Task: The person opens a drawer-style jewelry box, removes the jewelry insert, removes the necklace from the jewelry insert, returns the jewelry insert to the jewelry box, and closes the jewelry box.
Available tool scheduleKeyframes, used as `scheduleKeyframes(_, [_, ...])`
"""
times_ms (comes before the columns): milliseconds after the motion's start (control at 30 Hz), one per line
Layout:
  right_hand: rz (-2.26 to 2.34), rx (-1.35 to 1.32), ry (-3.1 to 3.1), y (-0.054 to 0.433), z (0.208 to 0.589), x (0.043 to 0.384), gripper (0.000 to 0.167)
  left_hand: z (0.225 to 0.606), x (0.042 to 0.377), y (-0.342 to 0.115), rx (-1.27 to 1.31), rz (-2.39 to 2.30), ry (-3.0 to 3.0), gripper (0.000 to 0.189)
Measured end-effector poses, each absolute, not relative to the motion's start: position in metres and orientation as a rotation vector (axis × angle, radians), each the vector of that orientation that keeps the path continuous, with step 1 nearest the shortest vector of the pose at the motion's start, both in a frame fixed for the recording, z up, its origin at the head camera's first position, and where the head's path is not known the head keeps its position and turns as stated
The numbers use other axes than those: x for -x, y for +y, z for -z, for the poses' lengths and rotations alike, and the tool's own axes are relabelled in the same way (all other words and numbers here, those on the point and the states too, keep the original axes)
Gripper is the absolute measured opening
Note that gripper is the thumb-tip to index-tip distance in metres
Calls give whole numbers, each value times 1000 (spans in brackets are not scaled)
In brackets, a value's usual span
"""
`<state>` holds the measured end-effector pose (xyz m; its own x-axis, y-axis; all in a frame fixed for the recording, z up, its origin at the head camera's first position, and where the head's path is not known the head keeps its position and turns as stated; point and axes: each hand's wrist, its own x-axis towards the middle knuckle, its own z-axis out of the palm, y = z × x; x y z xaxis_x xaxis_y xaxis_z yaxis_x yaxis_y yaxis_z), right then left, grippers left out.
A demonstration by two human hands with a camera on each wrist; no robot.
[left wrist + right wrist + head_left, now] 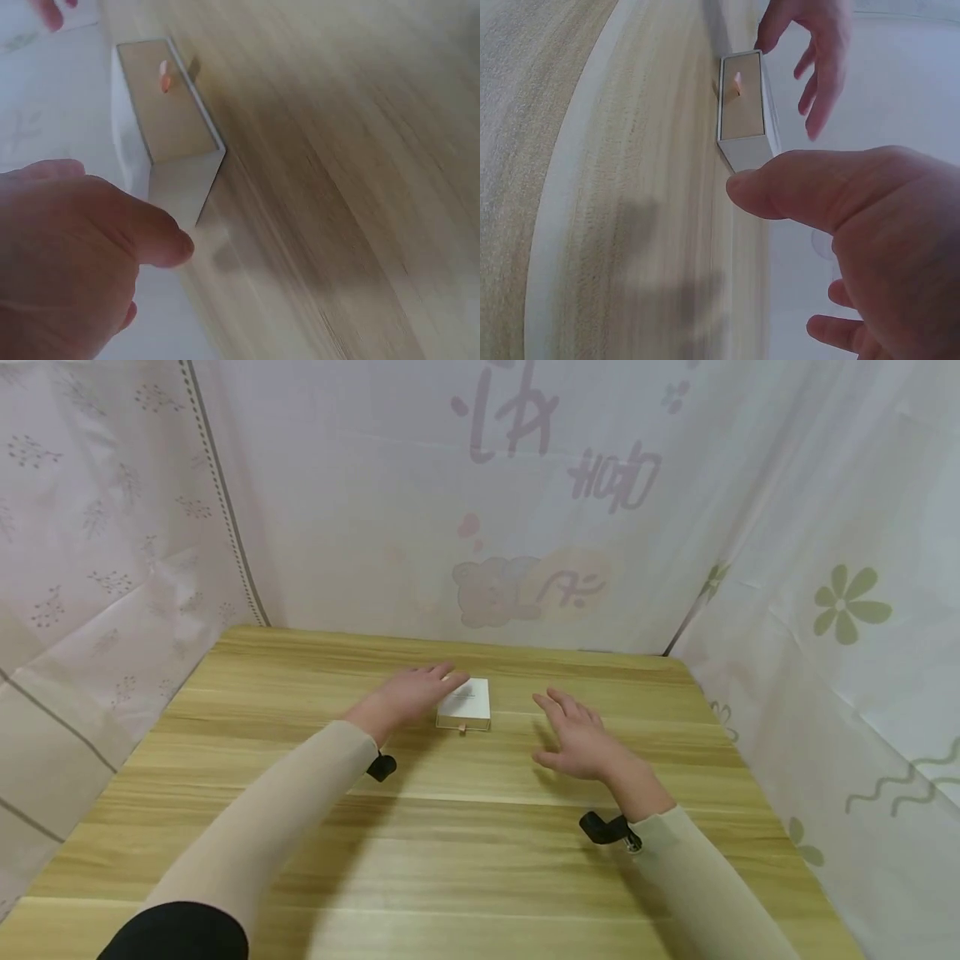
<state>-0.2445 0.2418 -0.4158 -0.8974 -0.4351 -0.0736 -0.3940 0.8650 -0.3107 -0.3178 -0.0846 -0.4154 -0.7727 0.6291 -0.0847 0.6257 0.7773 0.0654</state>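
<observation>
A small white drawer-style box (pixel 465 700) lies on the wooden table, its tan front (pixel 161 105) facing the person. A short pinkish pull tab (pixel 738 81) sticks out of that front. My left hand (pixel 414 695) hovers at the box's left side, its fingers stretched out and partly over the top in the head view. To the right of the box, my right hand (pixel 581 745) is held above the table with fingers spread, a gap between it and the box. Neither hand grips anything.
The wooden tabletop (pixel 450 852) spreads around the box. A pale printed curtain (pixel 360 510) hangs behind the table, with more patterned cloth (pixel 840 693) along the right and left sides. Black wrist camera mounts (pixel 603 828) sit below the hands.
</observation>
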Motion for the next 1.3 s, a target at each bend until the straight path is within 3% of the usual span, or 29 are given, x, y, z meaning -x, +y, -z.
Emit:
scheduleKeyframes(400, [448, 648, 2895, 243, 421, 245, 96, 414, 313, -53, -1177, 413, 2813, 70])
scheduleKeyframes(733, [460, 621, 2890, 245, 422, 244, 98, 409, 314, -47, -1119, 433, 2761, 68])
scheduleKeyframes(967, [480, 625, 2887, 245, 423, 245, 98, 403, 315, -54, -1073, 315, 2752, 93])
scheduleKeyframes(1300, [485, 617, 2889, 244, 425, 248, 99, 404, 316, -57, -1042, 263, 2744, 97])
